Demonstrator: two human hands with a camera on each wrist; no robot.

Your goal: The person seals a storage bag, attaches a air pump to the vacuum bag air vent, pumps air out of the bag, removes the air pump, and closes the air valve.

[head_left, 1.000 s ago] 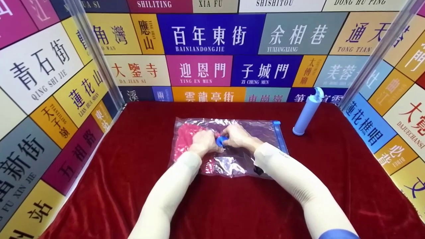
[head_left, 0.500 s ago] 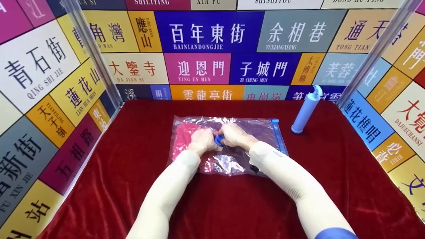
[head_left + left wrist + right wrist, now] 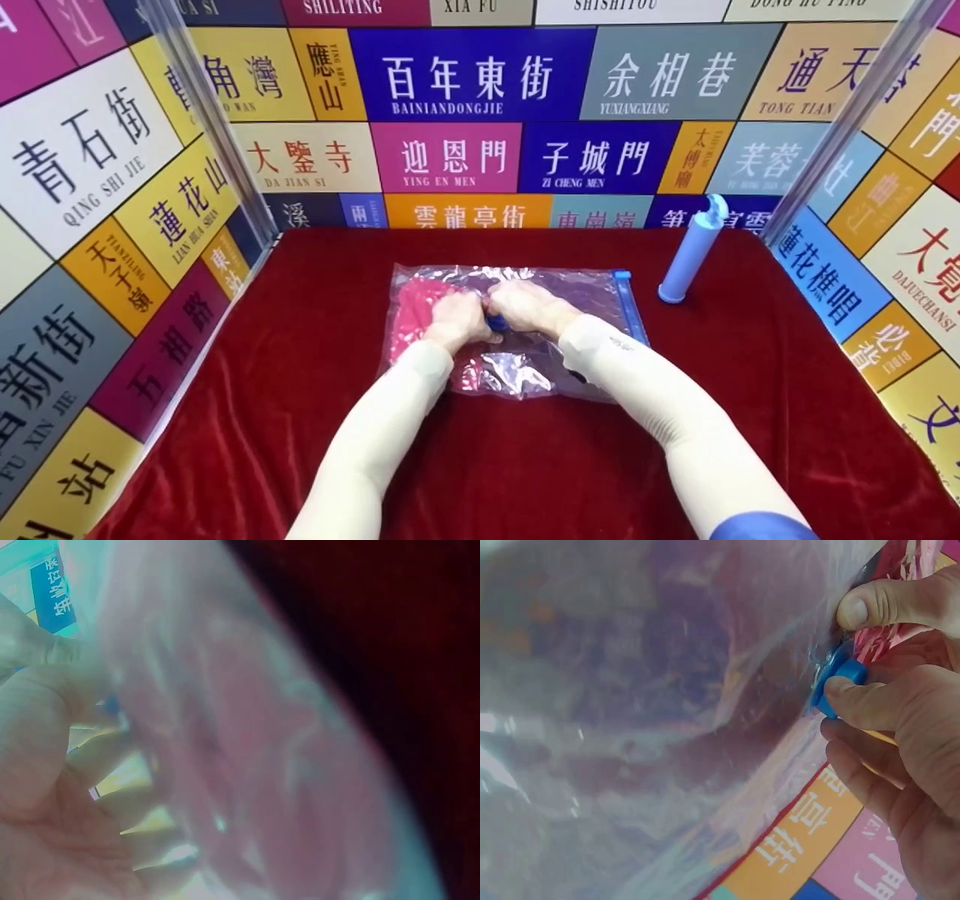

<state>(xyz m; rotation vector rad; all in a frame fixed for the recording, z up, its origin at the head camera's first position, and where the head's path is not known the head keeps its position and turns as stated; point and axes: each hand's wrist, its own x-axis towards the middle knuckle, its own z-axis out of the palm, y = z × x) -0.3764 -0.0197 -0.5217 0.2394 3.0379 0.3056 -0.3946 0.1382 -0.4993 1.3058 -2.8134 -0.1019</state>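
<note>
A clear vacuum storage bag [image 3: 577, 289] lies flat, with a pink soft item [image 3: 420, 300] inside its left part. Near its middle is a blue valve cap [image 3: 853, 673], pinched between the thumb and fingers of my right hand [image 3: 523, 306]. My left hand [image 3: 459, 316] grips the bag beside the valve; its thumb [image 3: 889, 604] shows against the film in the right wrist view. From above, both hands meet over the valve and mostly cover it. In the left wrist view, blurred film and pink folds fill the middle, beside the left palm [image 3: 37, 765].
A light blue hand pump [image 3: 686, 262] stands upright, slightly tilted, to the right of the bag. A blue zip slider [image 3: 622, 275] sits at the bag's right edge. Dark red cloth [image 3: 525, 465] covers the table, with printed panels [image 3: 465, 75] around it.
My right hand has turned and shifted slightly left over the valve, so less of the blue cap shows from above. The left hand, bag and pump stay put.
</note>
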